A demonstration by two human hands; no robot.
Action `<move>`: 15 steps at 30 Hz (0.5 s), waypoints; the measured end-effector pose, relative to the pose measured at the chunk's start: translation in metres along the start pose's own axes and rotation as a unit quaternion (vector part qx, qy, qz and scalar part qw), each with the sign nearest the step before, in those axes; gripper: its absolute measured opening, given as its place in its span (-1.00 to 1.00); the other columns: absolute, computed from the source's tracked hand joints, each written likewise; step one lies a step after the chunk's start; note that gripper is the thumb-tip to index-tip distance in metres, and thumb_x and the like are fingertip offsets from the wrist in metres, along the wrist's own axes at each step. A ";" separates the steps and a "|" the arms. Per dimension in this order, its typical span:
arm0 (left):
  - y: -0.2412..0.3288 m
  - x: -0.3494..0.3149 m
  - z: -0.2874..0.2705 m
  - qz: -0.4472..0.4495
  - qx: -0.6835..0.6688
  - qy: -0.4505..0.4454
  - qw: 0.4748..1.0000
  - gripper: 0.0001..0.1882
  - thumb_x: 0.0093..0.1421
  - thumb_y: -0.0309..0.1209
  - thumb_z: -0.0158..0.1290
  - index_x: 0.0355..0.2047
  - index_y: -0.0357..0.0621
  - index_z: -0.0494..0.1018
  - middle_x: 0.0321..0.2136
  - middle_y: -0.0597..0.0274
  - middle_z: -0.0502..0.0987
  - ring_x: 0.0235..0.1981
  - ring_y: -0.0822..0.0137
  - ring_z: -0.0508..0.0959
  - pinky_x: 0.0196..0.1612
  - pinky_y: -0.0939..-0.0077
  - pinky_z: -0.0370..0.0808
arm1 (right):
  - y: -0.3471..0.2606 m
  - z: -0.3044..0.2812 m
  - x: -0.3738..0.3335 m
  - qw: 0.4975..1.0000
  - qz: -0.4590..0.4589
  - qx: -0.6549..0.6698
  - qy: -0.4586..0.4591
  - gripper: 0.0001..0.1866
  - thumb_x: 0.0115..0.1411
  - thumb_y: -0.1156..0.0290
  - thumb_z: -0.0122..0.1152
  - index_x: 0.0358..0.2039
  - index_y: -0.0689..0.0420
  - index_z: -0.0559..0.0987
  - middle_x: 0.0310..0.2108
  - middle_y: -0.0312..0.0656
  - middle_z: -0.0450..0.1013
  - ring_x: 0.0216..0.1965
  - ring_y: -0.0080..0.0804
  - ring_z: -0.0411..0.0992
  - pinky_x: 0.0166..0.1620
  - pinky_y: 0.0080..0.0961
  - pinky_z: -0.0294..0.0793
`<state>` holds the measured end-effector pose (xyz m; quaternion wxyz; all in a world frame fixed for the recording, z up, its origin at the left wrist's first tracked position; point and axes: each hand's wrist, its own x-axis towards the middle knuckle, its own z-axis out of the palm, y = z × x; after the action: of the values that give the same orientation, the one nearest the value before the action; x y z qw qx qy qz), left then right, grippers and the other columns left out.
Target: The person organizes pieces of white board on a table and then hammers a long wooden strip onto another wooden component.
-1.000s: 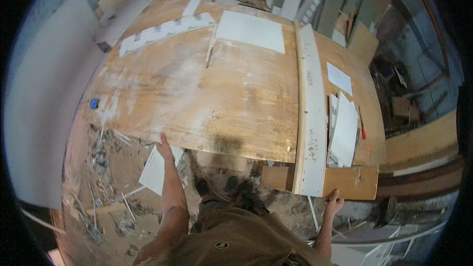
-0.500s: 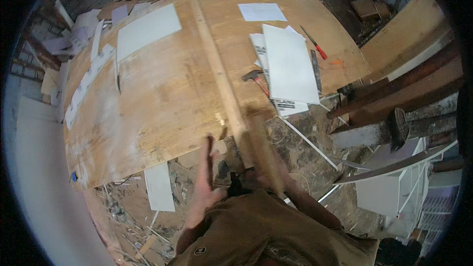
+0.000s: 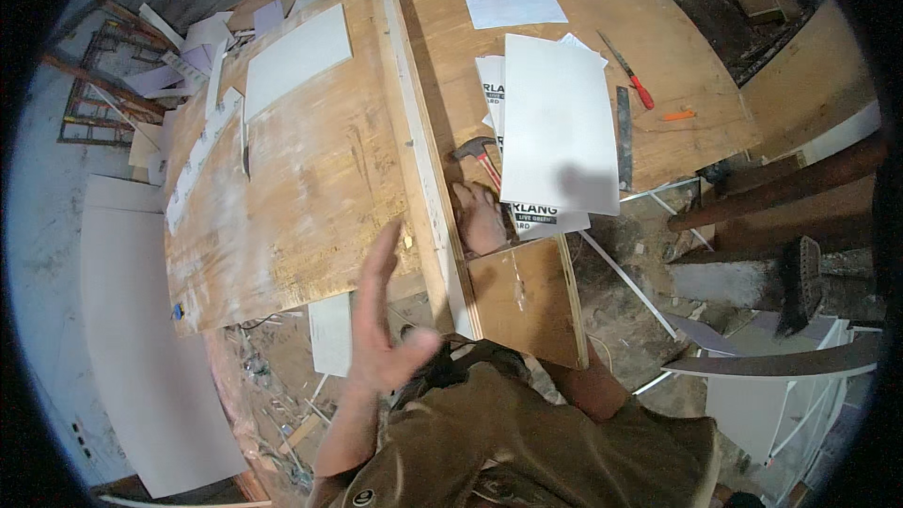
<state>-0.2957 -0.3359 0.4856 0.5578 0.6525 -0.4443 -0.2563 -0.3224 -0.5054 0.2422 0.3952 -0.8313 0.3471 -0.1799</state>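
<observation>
My left hand (image 3: 390,320) is raised over the near edge of the plywood tabletop (image 3: 310,216). It is empty, its fingers straight and its thumb apart. A long wooden plank (image 3: 417,141) stands on edge across the sheet from my body to the far side. Against its near end, on the right, is a short plywood board (image 3: 527,301). My right forearm passes under that board, and my right hand (image 3: 482,218) shows past its far edge, gripping there beside the plank. The thumb is hidden. Just beyond the fingers lies a claw hammer (image 3: 478,152) with a red handle.
White panels (image 3: 560,122) are stacked at the right, beside a red-handled tool (image 3: 628,75), a dark flat bar (image 3: 625,136) and an orange tool (image 3: 677,116). A paper sheet (image 3: 515,7) lies farther back. Another white panel (image 3: 301,56) rests far left. Offcuts litter the floor.
The plank has rolled from lying flat onto its edge, and the short board has swung from upright to nearly flat. My right hand has come into sight beyond it.
</observation>
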 end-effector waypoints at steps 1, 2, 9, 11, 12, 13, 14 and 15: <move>0.003 0.009 0.011 0.069 0.056 -0.024 0.996 0.02 -0.04 -0.16 0.27 0.28 -0.33 -0.06 0.23 -0.11 0.13 0.28 0.01 0.12 0.27 0.10 0.05 | -0.004 -0.002 0.004 1.000 0.010 -0.010 -0.020 -0.46 0.12 0.49 -0.03 0.17 0.13 0.27 0.20 0.07 0.15 0.23 0.02 0.09 0.24 -0.07 0.09; 0.006 0.016 0.024 0.074 0.055 -0.058 0.994 0.04 -0.04 -0.15 0.28 0.28 -0.33 -0.07 0.22 -0.13 0.13 0.26 0.00 0.15 0.27 0.12 0.06 | -0.009 -0.004 0.006 0.999 0.015 -0.023 -0.025 -0.45 0.12 0.48 -0.03 0.18 0.16 0.24 0.21 0.08 0.12 0.24 0.03 0.06 0.25 -0.07 0.07; 0.004 0.035 0.057 -0.027 0.060 -0.163 0.984 -0.35 -0.15 -0.48 0.19 0.02 -0.24 0.28 -0.14 0.15 0.40 -0.09 0.22 0.40 0.02 0.39 0.31 | -0.012 0.010 0.035 0.990 0.054 -0.131 0.022 -0.34 0.13 0.41 -0.05 0.23 0.33 0.08 0.28 0.18 -0.06 0.31 0.11 -0.11 0.29 -0.04 -0.05; -0.005 0.027 0.035 0.026 0.018 -0.094 0.995 -0.55 -0.19 -0.49 0.11 -0.18 -0.20 0.37 -0.35 0.27 0.39 -0.34 0.37 0.39 -0.15 0.48 0.36 | 0.005 0.020 0.052 0.965 0.068 -0.237 0.094 -0.23 0.10 0.38 0.00 0.24 0.45 -0.03 0.28 0.29 -0.13 0.31 0.26 -0.17 0.33 -0.08 -0.13; -0.007 0.020 0.008 0.020 0.029 -0.088 0.996 -0.54 -0.20 -0.47 0.09 -0.19 -0.17 0.38 -0.34 0.24 0.42 -0.34 0.37 0.42 -0.15 0.47 0.38 | 0.011 0.027 0.058 0.972 0.058 -0.214 0.076 -0.22 0.09 0.39 0.02 0.25 0.44 -0.04 0.28 0.27 -0.12 0.31 0.23 -0.16 0.33 -0.08 -0.15; -0.009 0.011 -0.015 0.014 -0.029 -0.034 0.999 -0.57 -0.24 -0.47 0.07 -0.25 -0.16 0.38 -0.40 0.27 0.38 -0.39 0.39 0.39 -0.18 0.47 0.37 | 0.017 0.032 0.064 0.962 0.102 -0.252 0.039 -0.20 0.07 0.41 0.04 0.26 0.42 -0.05 0.28 0.25 -0.12 0.31 0.20 -0.15 0.33 -0.08 -0.16; -0.011 0.004 -0.033 0.016 -0.095 0.002 0.995 -0.60 -0.28 -0.46 0.04 -0.31 -0.16 0.37 -0.47 0.30 0.34 -0.45 0.41 0.35 -0.22 0.47 0.35 | 0.023 0.033 0.070 0.968 0.111 -0.216 0.056 -0.20 0.07 0.40 0.05 0.26 0.41 -0.04 0.28 0.24 -0.11 0.31 0.17 -0.14 0.33 -0.09 -0.15; -0.016 -0.003 -0.050 0.030 -0.112 0.066 0.991 -0.65 -0.32 -0.46 0.01 -0.40 -0.14 0.33 -0.54 0.34 0.26 -0.45 0.40 0.30 -0.22 0.44 0.31 | 0.027 0.036 0.074 0.960 0.168 -0.224 0.024 -0.20 0.07 0.40 0.06 0.26 0.40 -0.03 0.28 0.23 -0.10 0.31 0.14 -0.12 0.33 -0.10 -0.15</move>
<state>-0.2514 -0.3084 0.4819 0.6629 0.5877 -0.3945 -0.2440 -0.2620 -0.5517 0.2009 0.2146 -0.8235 0.5229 -0.0482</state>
